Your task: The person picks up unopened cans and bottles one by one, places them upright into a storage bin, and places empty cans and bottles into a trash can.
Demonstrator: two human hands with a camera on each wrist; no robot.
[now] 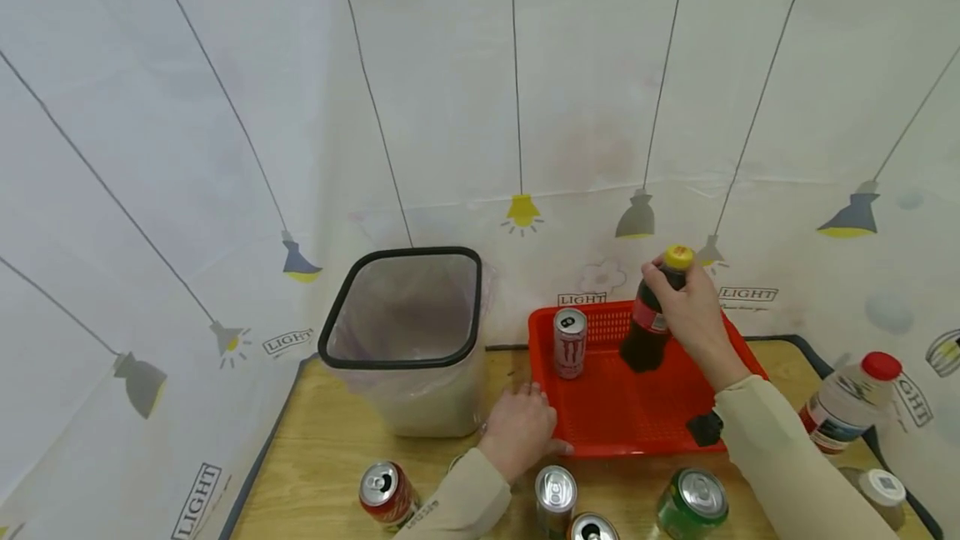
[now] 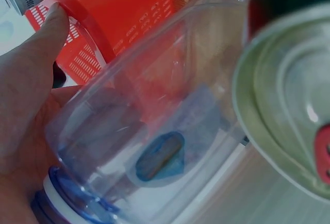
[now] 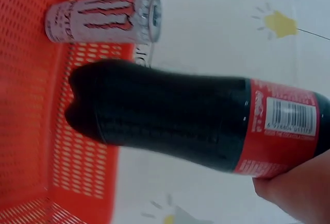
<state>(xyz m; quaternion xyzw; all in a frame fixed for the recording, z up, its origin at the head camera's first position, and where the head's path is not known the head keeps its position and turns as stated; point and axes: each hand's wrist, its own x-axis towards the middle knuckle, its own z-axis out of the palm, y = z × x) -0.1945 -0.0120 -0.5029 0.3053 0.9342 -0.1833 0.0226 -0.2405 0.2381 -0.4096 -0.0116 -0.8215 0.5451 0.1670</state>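
Note:
My right hand [image 1: 693, 319] grips a cola bottle [image 1: 647, 323] with a yellow cap near its neck. It is tilted over the red basket [image 1: 622, 407]; whether its base touches the basket cannot be told. Inside the basket's left back corner, a pink-and-white energy drink can [image 3: 105, 19] stands upright. My left hand [image 1: 520, 432] rests against the basket's front left corner, its thumb [image 2: 51, 31] extended along the outside. Close to that palm, the left wrist view has a clear plastic bottle [image 2: 154, 105] with a blue-and-white cap; the head view mostly hides it.
A lined bin [image 1: 442, 407] with a black rim stands left of the basket. Nearer are a red can [image 1: 388, 494], a silver can [image 1: 556, 494], another can [image 1: 592, 527] and a green can [image 1: 692, 505]. At right stand a red-capped bottle [image 1: 847, 402] and a white-capped bottle [image 1: 881, 490].

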